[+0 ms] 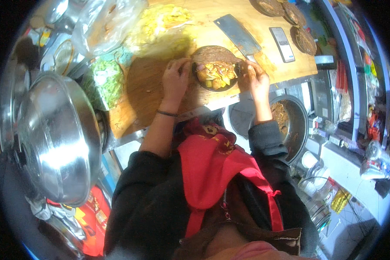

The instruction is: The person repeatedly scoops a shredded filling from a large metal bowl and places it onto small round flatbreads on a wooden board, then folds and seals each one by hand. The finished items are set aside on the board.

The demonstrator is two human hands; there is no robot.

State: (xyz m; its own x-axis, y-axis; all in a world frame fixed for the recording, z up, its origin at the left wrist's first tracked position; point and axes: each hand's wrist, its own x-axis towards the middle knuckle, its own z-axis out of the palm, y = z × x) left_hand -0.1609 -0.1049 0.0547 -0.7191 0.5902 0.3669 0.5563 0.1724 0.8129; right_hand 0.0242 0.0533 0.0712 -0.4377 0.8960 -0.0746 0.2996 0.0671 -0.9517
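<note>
A dark round bowl (pixel 212 88) sits near the front edge of the wooden board (pixel 149 102). Yellow-brown chunks with purple bits (pixel 216 73) fill its near half, and a flat brown layer (pixel 213 55) covers the far half. My left hand (pixel 176 80) is closed at the bowl's left rim, a dark band on its wrist. On the opposite rim my right hand (pixel 256 79) pinches with thumb and fingers. Beyond the right hand lies a cleaver (pixel 237 34), its handle partly behind my fingers. A phone (pixel 282 44) rests to the right of the cleaver.
Chopped yellow vegetables (pixel 167 19) and shredded greens (pixel 104 82) lie on the left side, near a clear plastic bag (pixel 108 26). A large steel bowl (pixel 56 134) stands at left. Round brown discs (pixel 304 40) sit far right; a dark pot (pixel 300 130) with brown food is below.
</note>
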